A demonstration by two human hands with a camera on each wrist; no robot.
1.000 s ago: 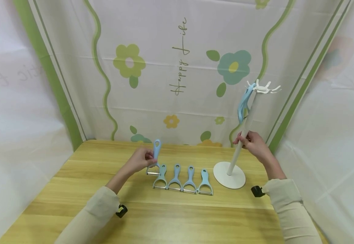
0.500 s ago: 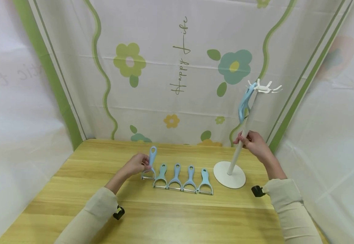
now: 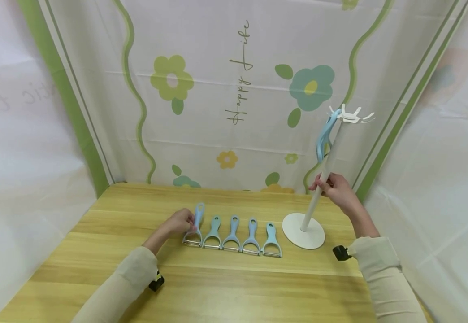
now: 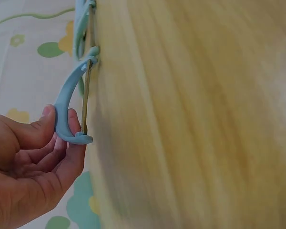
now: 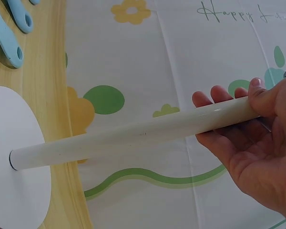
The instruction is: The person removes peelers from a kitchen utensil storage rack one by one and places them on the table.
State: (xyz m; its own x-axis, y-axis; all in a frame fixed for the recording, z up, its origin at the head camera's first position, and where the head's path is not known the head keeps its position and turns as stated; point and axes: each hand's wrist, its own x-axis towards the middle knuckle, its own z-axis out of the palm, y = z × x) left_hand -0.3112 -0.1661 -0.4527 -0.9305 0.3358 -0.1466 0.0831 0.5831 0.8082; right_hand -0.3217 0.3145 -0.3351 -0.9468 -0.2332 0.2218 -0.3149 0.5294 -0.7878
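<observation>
My left hand (image 3: 180, 222) pinches a blue Y-shaped peeler (image 3: 198, 217) between thumb and fingers, at the left end of a row of peelers. In the left wrist view, the thumb presses the curved head of this peeler (image 4: 63, 107), and its blade end lies close to the wood. Beside it a green peeler (image 3: 214, 227) lies flat, followed by several more blue ones (image 3: 232, 229). My right hand (image 3: 335, 190) grips the pole of a white hook stand (image 3: 313, 204). From one hook of the stand hang light blue peelers (image 3: 323, 137); how many cannot be told.
The stand's round white base (image 3: 292, 231) rests on the wooden table (image 3: 234, 287), right of the row. A flower-printed curtain (image 3: 201, 125) rises behind the table's back edge, with white cloth at both sides.
My left hand has moved left and down with the blue peeler, which has come to the left end of the row. My right hand stays on the pole.
</observation>
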